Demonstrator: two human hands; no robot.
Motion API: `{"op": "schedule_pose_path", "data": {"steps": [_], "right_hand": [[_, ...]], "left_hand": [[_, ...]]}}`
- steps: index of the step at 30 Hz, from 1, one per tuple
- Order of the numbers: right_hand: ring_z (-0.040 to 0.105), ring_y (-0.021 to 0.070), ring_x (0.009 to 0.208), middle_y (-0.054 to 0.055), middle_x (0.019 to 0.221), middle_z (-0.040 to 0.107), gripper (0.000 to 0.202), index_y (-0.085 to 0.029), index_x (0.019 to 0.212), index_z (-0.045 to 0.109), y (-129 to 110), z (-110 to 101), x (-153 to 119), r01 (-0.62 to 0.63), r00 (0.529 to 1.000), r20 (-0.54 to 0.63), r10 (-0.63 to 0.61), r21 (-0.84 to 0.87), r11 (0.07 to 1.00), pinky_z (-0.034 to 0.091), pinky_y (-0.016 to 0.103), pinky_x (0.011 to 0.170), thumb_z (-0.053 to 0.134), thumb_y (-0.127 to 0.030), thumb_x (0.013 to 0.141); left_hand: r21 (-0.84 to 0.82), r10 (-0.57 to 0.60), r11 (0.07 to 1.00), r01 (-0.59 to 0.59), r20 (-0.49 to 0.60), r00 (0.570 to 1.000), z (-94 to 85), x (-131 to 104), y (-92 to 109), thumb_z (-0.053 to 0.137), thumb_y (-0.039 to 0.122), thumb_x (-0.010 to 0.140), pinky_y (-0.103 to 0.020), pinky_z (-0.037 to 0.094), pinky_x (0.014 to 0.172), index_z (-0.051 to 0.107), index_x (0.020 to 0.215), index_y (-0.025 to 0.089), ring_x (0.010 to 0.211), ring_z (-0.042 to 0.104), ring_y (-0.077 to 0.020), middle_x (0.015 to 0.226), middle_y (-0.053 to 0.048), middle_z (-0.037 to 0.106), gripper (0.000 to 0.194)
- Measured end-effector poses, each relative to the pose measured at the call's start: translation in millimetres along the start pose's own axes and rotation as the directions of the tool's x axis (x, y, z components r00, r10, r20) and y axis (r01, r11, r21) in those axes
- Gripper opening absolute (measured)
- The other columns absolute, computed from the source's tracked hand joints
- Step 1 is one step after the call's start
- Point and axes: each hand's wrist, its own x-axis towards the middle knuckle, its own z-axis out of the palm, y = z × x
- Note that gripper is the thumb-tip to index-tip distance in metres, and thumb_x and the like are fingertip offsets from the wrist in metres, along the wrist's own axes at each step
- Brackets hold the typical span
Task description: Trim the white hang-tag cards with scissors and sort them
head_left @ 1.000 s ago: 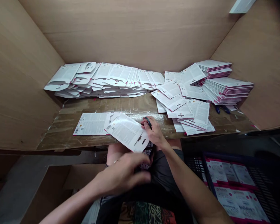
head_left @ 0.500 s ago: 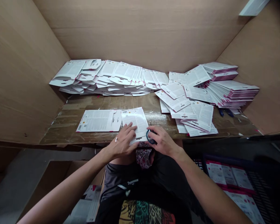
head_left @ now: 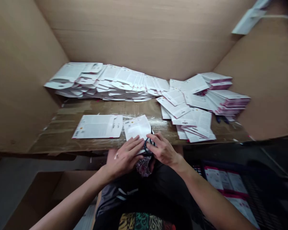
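Observation:
My left hand (head_left: 128, 152) lies over the lower part of a printed white packet (head_left: 137, 126) at the table's front edge. Its fingers are extended across the face, with the thumb at the near edge, holding the packet. My right hand (head_left: 162, 149) is closed round what look like scissors (head_left: 146, 144) with dark blue loops, at the packet's lower right corner. Fingers partly hide them. Left of this packet lies another white packet (head_left: 96, 126), its flap end to the right. A patterned fabric (head_left: 144, 166) shows below the hands, near my lap.
Overlapping white packets (head_left: 124, 78) line the back. More lie in a loose pile (head_left: 199, 123) and a stack (head_left: 230, 100) at right, near a blue-handled tool (head_left: 222, 119). Cardboard walls (head_left: 148, 35) enclose the table. A dark crate (head_left: 249, 182) and a cardboard box (head_left: 45, 185) stand below.
My right hand and the scissors have moved slightly left, over the packet's lower right corner and nearer my left hand. My left fingers have straightened. The whole view has shifted a little.

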Motion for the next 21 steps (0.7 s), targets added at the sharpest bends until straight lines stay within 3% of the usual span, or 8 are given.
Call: {"op": "schedule_pose_path", "data": {"steps": [2,5,7,12,14,17,19,21], "right_hand": [[0.06,0.0332,0.118,0.013,0.143,0.065,0.03,-0.027,0.115,0.08,20.2,-25.9,8.1,-0.031,0.998,-0.059,0.028,-0.057,0.998,0.059,0.054,0.102,0.056,-0.015,0.104],[0.058,0.0367,0.125,0.013,0.145,0.064,0.026,-0.028,0.113,0.081,72.0,-79.4,8.6,-0.18,0.966,-0.213,0.145,-0.16,0.97,0.056,0.062,0.107,0.06,-0.017,0.103],[0.059,0.0381,0.125,0.015,0.142,0.065,0.021,-0.025,0.111,0.081,105.5,-112.0,-1.8,-0.24,0.952,-0.245,0.185,-0.217,0.946,0.057,0.064,0.107,0.064,-0.017,0.1],[0.069,0.0366,0.123,0.016,0.133,0.072,0.014,-0.024,0.107,0.08,112.0,-116.0,-22.2,-0.309,0.909,-0.326,0.261,-0.104,0.945,0.058,0.061,0.109,0.07,-0.029,0.099],[0.074,0.0345,0.119,0.015,0.133,0.074,0.019,-0.025,0.111,0.08,79.9,-89.9,-19.7,-0.346,0.832,-0.379,0.405,0.215,0.913,0.063,0.056,0.104,0.065,-0.036,0.104],[0.082,0.0323,0.103,0.012,0.128,0.077,0.027,-0.026,0.113,0.08,30.1,-44.2,-9.2,-0.338,0.811,-0.087,0.579,0.738,0.584,0.07,0.049,0.088,0.066,-0.048,0.105],[0.084,0.0322,0.095,0.011,0.122,0.08,0.032,-0.024,0.108,0.08,14.9,-18.1,-2.2,-0.377,0.801,0.111,0.589,0.857,0.351,0.071,0.049,0.085,0.073,-0.054,0.1],[0.084,0.0328,0.095,0.011,0.114,0.083,0.037,-0.023,0.103,0.081,15.4,0.5,0.9,-0.413,0.773,0.185,0.607,0.873,0.26,0.071,0.05,0.088,0.079,-0.059,0.095]], "left_hand": [[0.035,-0.19,0.981,0.193,-0.069,0.979,-17.8,6.9,-21.6,0.062,0.065,0.099,-0.059,0.031,0.135,0.03,0.173,0.016,0.166,0.028,-0.041,0.177,-0.018,0.034,0.094],[0.146,-0.687,0.677,0.722,-0.228,0.69,-42.0,13.8,-68.7,0.046,0.078,0.099,-0.079,0.017,0.128,0.03,0.171,0.007,0.165,0.013,-0.0564,0.179,-0.03,0.019,0.102],[0.218,-0.773,0.572,0.791,-0.178,0.608,-47.1,11.9,-88.6,0.036,0.073,0.104,-0.084,0.014,0.124,0.039,0.168,0.007,0.164,0.011,-0.0595,0.178,-0.032,0.021,0.092],[0.22,-0.343,0.924,0.312,0.116,0.932,-22.8,20.8,-67.5,0.042,0.056,0.108,-0.067,0.018,0.133,0.053,0.16,0.024,0.168,0.018,-0.0445,0.178,-0.015,0.034,0.062],[0.181,-0.232,0.962,0.207,0.13,0.964,-13.0,39.6,-54.2,0.049,0.056,0.107,-0.066,0.019,0.134,0.059,0.154,0.025,0.167,0.021,-0.0434,0.176,-0.013,0.039,0.058],[0.17,-0.168,0.975,0.143,0.142,0.975,-6.7,66.0,-47.1,0.057,0.053,0.104,-0.066,0.021,0.134,0.063,0.147,0.022,0.166,0.026,-0.0435,0.173,-0.013,0.044,0.053],[0.173,-0.136,0.979,0.11,0.147,0.98,-5.5,75.0,-47.5,0.057,0.049,0.105,-0.065,0.023,0.134,0.063,0.147,0.022,0.166,0.026,-0.043,0.172,-0.013,0.044,0.05],[0.173,-0.112,0.981,0.086,0.145,0.983,-4.6,77.4,-48.9,0.056,0.047,0.106,-0.065,0.023,0.134,0.063,0.147,0.022,0.166,0.026,-0.0425,0.173,-0.013,0.044,0.048]]}}
